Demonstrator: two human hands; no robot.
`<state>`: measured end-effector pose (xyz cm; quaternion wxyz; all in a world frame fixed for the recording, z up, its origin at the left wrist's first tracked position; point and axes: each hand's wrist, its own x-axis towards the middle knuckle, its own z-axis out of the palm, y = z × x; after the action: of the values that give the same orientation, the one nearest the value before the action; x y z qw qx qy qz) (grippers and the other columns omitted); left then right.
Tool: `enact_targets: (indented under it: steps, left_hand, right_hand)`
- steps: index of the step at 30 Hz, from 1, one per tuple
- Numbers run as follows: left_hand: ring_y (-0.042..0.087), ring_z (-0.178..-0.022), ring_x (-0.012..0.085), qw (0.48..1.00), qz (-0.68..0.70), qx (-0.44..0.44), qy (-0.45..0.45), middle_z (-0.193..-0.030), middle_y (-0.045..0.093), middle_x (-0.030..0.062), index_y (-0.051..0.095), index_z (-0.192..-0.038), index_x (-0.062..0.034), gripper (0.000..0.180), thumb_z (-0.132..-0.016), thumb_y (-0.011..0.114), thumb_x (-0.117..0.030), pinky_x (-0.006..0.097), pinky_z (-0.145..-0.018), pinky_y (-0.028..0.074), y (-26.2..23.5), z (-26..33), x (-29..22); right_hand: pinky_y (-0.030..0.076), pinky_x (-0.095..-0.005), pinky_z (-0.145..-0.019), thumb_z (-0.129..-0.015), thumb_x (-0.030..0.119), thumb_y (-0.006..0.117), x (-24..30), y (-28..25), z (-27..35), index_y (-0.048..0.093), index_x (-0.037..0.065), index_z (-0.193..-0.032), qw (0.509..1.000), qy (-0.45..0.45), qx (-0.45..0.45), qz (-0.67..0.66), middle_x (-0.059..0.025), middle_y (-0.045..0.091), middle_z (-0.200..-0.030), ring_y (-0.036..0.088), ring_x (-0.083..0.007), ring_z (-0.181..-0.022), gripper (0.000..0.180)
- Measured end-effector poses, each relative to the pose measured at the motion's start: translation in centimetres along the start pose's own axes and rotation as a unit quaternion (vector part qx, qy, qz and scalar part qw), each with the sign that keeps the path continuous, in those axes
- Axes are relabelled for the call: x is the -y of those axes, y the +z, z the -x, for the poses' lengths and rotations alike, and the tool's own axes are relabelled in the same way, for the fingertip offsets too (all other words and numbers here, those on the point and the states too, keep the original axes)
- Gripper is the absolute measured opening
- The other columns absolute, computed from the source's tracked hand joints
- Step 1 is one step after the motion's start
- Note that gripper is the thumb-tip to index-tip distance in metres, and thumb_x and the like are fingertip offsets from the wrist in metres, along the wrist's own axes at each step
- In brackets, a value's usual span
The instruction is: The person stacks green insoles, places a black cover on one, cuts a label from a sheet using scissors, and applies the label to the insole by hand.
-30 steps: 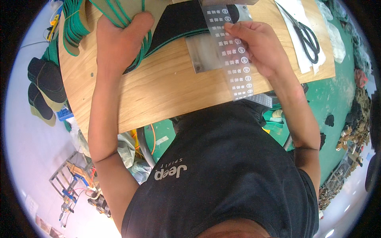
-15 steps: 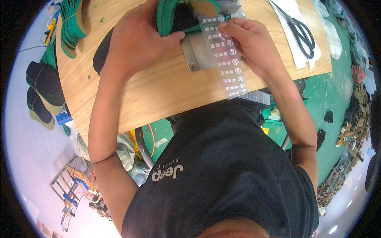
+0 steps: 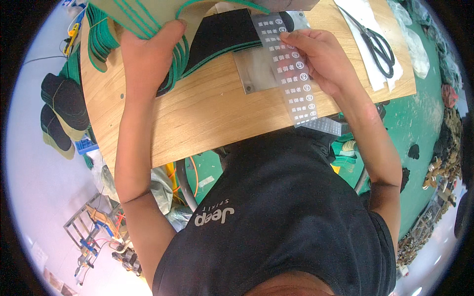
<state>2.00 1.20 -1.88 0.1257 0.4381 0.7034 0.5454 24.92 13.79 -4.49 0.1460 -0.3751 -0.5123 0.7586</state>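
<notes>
My left hand point(image 3: 149, 64) grips a fanned stack of insoles point(image 3: 133, 14) with beige undersides and green edges. Its thumb lies on top; the other fingers are mostly hidden. One black-topped insole point(image 3: 222, 30) reaches from the stack across to a grey metal plate point(image 3: 256, 74). Between thumb and fingers, my right hand point(image 3: 323, 56) pinches a clear strip of labels point(image 3: 292, 79) with white printing. The strip's upper end lies over the tip of the black insole, and its lower end hangs past the table's near edge.
Black-handled scissors point(image 3: 377, 49) rest on white paper at the right of the wooden table point(image 3: 212, 116). A banded bundle of insoles point(image 3: 98, 37) stands at the left. More black insole bundles point(image 3: 64, 103) hang beyond the left edge. A grey metal part shows at the top.
My left hand has brought the insole stack nearer and tilted it, showing beige undersides. A black insole now extends under the strip. My right hand keeps its pinch, nearly in place.
</notes>
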Motion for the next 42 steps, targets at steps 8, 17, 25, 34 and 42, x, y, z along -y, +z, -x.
enact_targets:
  steps: [8, 17, 25, 34, 42]
  left_hand:
    - [0.060, -0.080, 0.0156, 0.999, -0.007, 0.045, -0.019, -0.089, 0.066, 0.0051, 0.066, -0.091, 0.0019, 0.026, -0.071, 0.073, -0.012, 0.027, -0.077, 0.046, -0.5, -0.1, 0.3]
    - [0.061, -0.084, 0.0158, 0.997, -0.053, 0.053, -0.019, -0.092, 0.068, 0.0062, 0.066, -0.096, 0.0011, 0.030, -0.073, 0.073, -0.016, 0.029, -0.078, 0.046, 0.6, 0.3, 0.0]
    - [0.065, -0.094, 0.0293, 0.932, -0.239, 0.244, 0.121, -0.097, 0.068, 0.0148, 0.063, -0.105, -0.0028, 0.049, -0.068, 0.079, -0.030, 0.036, -0.082, 0.049, 2.4, -0.1, -0.9]
    - [0.066, -0.090, 0.0276, 0.944, -0.244, 0.217, 0.045, -0.096, 0.068, 0.0168, 0.064, -0.104, -0.0027, 0.041, -0.071, 0.075, -0.025, 0.035, -0.079, 0.050, 1.3, 0.2, 0.0]
    - [0.059, -0.076, 0.0146, 0.999, -0.037, 0.009, 0.015, -0.083, 0.065, 0.0045, 0.065, -0.089, 0.0016, 0.023, -0.071, 0.071, -0.012, 0.027, -0.072, 0.046, -0.3, -0.6, 1.1]
  right_hand:
    - [0.054, -0.0216, -0.052, -0.091, 0.017, 0.059, 0.0, 0.2, -0.3, 0.062, -0.002, -0.091, 0.999, -0.003, -0.003, 0.038, -0.0073, 0.065, -0.080, 0.066, -0.0120, -0.063, 0.020]
    - [0.043, -0.0222, -0.045, -0.087, 0.020, 0.064, 0.3, 0.6, -0.2, 0.064, -0.003, -0.081, 0.996, -0.003, -0.052, 0.076, -0.0061, 0.062, -0.068, 0.057, -0.0110, -0.054, 0.023]
    - [0.037, -0.0172, -0.044, -0.089, 0.021, 0.060, -0.1, 0.6, 0.4, 0.064, 0.000, -0.083, 0.997, -0.011, -0.055, 0.053, -0.0005, 0.060, -0.066, 0.052, -0.0037, -0.052, 0.022]
    - [0.036, -0.0196, -0.044, -0.088, 0.019, 0.060, -0.6, -0.4, 1.9, 0.064, 0.000, -0.080, 0.979, -0.113, -0.155, -0.073, -0.0042, 0.062, -0.067, 0.053, -0.0082, -0.050, 0.021]
    - [0.048, -0.0228, -0.048, -0.089, 0.021, 0.060, 0.8, 1.3, 0.7, 0.063, -0.001, -0.083, 0.996, 0.005, -0.027, 0.085, -0.0064, 0.064, -0.072, 0.065, -0.0131, -0.061, 0.024]
